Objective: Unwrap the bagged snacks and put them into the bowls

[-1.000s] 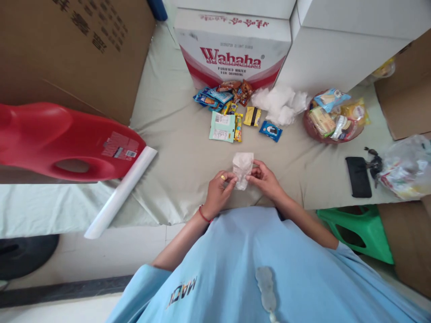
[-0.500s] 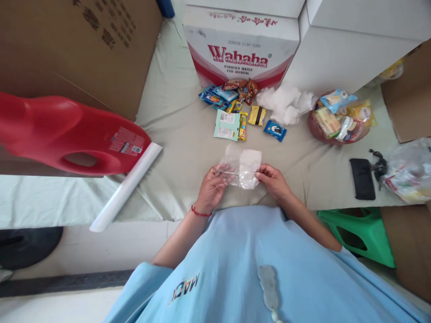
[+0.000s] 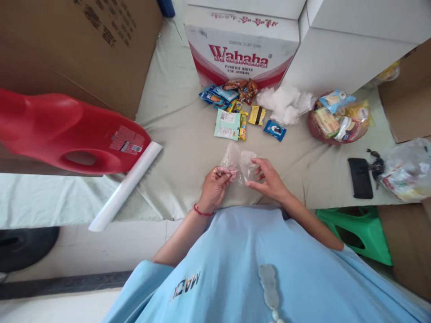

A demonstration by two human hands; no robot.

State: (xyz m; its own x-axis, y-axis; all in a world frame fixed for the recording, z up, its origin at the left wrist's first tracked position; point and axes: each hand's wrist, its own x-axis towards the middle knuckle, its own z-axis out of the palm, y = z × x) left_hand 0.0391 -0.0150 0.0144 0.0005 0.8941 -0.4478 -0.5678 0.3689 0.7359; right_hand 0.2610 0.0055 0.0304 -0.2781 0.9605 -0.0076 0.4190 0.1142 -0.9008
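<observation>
Currently | left hand (image 3: 214, 187): grip pinched on clear plastic bag (image 3: 247, 165) | right hand (image 3: 272, 181): grip apart at bag's edge

A red jug (image 3: 57, 121) sits beside a large brown carton (image 3: 77, 63).

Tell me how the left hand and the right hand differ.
The left hand pinches the clear bag; the right hand is open, thumb and fingers apart, its contact with the bag unclear. The left hand wears a ring and, at the wrist, a red bracelet; the right hand shows neither. Both are ungloved.
</observation>
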